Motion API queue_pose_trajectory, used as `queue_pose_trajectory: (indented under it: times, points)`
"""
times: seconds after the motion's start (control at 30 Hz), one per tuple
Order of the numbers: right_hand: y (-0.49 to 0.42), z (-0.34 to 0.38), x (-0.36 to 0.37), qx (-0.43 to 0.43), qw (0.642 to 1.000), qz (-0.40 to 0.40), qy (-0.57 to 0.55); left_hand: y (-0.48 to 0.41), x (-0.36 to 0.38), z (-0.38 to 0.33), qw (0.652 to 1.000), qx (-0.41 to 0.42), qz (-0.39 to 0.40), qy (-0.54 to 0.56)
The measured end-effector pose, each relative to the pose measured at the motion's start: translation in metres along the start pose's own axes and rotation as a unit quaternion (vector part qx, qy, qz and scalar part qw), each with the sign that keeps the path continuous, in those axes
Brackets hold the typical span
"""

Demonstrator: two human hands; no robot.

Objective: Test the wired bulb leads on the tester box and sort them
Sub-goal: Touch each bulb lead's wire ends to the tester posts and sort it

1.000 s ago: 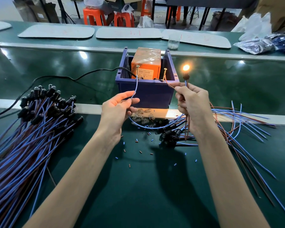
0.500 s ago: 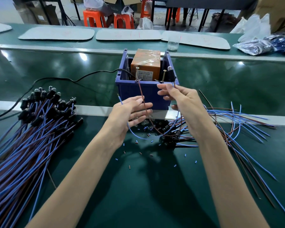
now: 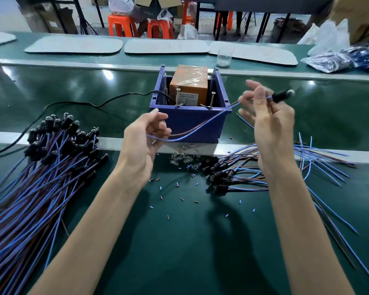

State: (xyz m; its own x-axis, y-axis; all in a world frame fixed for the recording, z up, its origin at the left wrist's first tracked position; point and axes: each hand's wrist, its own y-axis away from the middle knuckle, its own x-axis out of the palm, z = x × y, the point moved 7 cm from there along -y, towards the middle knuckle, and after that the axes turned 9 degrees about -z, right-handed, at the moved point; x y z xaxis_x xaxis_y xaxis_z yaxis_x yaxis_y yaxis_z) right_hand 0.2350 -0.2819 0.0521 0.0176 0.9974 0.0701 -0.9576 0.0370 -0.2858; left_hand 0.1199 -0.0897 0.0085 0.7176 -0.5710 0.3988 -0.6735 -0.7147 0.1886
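**One lead slung between my hands**

The blue-and-brown lead [image 3: 200,126] sags across the front of the blue tester box [image 3: 185,122], clear of its two upright screws [image 3: 177,97]. My left hand [image 3: 145,141] curls round the wire ends. My right hand [image 3: 268,120] pinches the wire just behind the black bulb holder [image 3: 282,95], spare fingers spread. A big pile of leads [image 3: 41,177] lies left, and a smaller tangle [image 3: 232,175] sits by my right wrist.

Unlit bulb lead [image 3: 280,96] (blue, brown) sags before tester box [image 3: 179,120]
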Motion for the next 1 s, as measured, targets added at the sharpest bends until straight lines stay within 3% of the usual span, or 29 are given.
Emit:
queue_pose_trajectory:
  times: [0.07,0.17,0.27,0.33,0.43,0.57,0.87,1.0]
  points:
    - [-0.001,0.015,-0.01,-0.124,0.987,-0.075,0.069,0.0,-0.003,-0.006,1.0,0.011,-0.009,0.006]
    - [0.013,0.043,-0.018,-0.323,0.913,-0.16,0.19,0.001,-0.005,-0.01,1.0,0.018,-0.013,-0.007]
    - [0.018,0.053,-0.021,-0.385,0.864,-0.164,0.281,0.0,-0.007,-0.01,0.999,0.017,-0.013,-0.026]
    - [0.006,0.042,-0.021,-0.329,0.857,-0.119,0.378,-0.001,-0.007,-0.009,0.999,0.015,-0.005,-0.042]
    - [-0.014,0.0,-0.02,-0.163,0.853,0.066,0.492,0.0,-0.006,-0.008,0.997,0.018,0.007,-0.069]
    - [-0.003,-0.046,-0.024,0.022,0.775,0.291,0.561,-0.001,-0.007,-0.01,0.995,0.028,0.007,-0.093]
    - [0.004,-0.067,-0.026,0.074,0.749,0.348,0.559,-0.004,-0.01,-0.007,0.992,0.02,0.007,-0.127]
    - [0.005,-0.068,-0.024,0.067,0.741,0.36,0.563,-0.01,-0.011,-0.003,0.955,0.04,0.047,-0.291]
